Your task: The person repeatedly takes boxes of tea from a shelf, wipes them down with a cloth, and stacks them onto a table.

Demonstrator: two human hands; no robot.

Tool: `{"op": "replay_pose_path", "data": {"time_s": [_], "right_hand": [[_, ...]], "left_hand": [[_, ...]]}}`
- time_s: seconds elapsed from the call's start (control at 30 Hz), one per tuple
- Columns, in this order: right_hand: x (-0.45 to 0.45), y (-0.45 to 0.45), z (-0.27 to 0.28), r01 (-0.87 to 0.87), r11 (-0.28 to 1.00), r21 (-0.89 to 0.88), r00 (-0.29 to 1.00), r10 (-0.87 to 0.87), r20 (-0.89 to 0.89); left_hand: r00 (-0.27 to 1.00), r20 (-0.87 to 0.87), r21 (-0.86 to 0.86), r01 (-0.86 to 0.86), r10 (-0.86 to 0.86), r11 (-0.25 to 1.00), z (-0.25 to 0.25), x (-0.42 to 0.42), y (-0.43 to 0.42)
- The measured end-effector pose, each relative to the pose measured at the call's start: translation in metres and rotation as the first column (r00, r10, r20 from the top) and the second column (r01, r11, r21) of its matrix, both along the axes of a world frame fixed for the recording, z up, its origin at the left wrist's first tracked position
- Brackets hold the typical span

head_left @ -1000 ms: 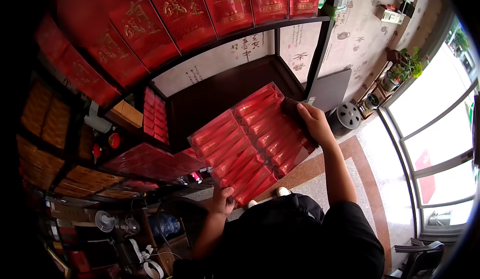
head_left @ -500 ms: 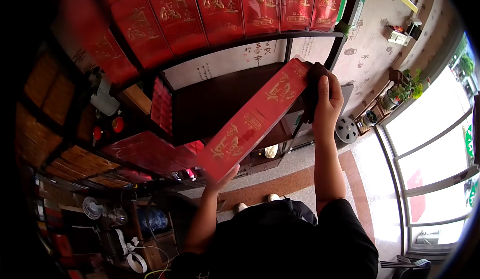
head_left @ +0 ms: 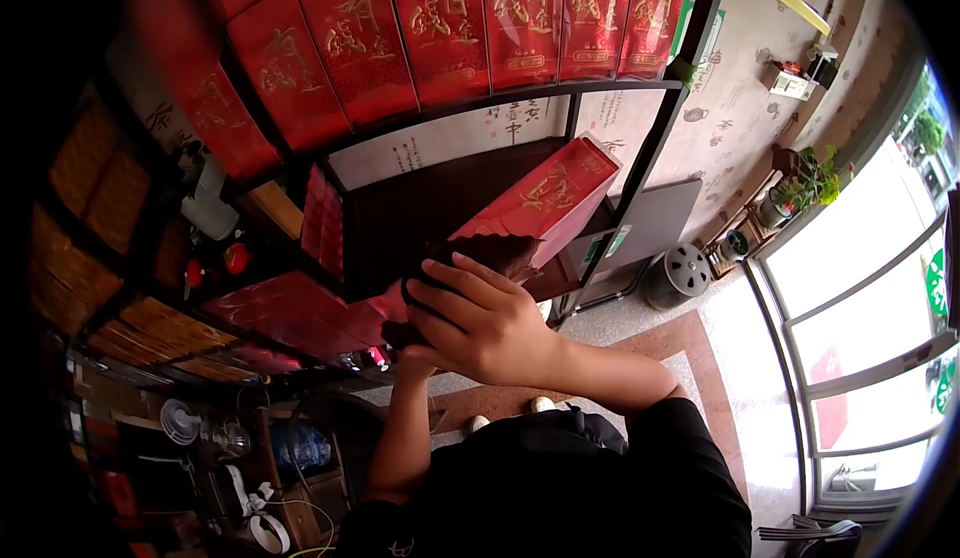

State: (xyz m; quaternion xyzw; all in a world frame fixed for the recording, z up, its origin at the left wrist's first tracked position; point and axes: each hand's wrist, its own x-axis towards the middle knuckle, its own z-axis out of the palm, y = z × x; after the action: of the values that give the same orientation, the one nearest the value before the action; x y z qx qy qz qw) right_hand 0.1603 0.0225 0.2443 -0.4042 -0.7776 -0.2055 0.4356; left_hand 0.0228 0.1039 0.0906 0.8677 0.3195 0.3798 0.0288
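Note:
A long red box [head_left: 550, 198] with gold characters is held at a slant in front of the dark shelf. My left hand [head_left: 422, 356] supports its lower end from beneath, its fingers mostly hidden behind the box and my other hand. Across the lower half of the box lies a dark brown cloth [head_left: 500, 255], pressed against its face. My right hand [head_left: 490, 323] grips this cloth, fingers bent over it, and covers much of the box's lower part.
Similar red boxes [head_left: 440, 33] stand in a row on the upper shelf. A dark shelf board [head_left: 400, 213] lies behind the held box. At right are a round metal bin [head_left: 680, 276], a potted plant [head_left: 800, 188] and large windows [head_left: 860, 318]. A small fan [head_left: 180, 421] sits lower left.
My right hand has moved with the cloth from the box's upper right end down and left to its lower part. The left hand still supports the lower end.

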Motion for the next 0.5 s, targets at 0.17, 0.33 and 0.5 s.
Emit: {"op": "replay_pose_path", "data": {"time_s": [0.17,0.33,0.5], "right_hand": [[0.048,0.009,0.0,0.055,0.995,0.085,0.997,-0.051,-0.05],[0.128,0.013,0.003,0.415,0.907,0.071,0.895,-0.394,-0.208],[0.101,0.016,0.002,0.538,0.842,0.036,0.815,-0.509,-0.277]], "left_hand": [[0.783,0.606,-0.354,0.422,-0.139,0.835,0.035,-0.004,-0.007],[0.678,0.717,-0.332,0.535,-0.161,0.777,0.052,0.008,-0.012],[0.702,0.688,-0.297,0.505,-0.185,0.81,0.05,0.011,-0.011]]}}
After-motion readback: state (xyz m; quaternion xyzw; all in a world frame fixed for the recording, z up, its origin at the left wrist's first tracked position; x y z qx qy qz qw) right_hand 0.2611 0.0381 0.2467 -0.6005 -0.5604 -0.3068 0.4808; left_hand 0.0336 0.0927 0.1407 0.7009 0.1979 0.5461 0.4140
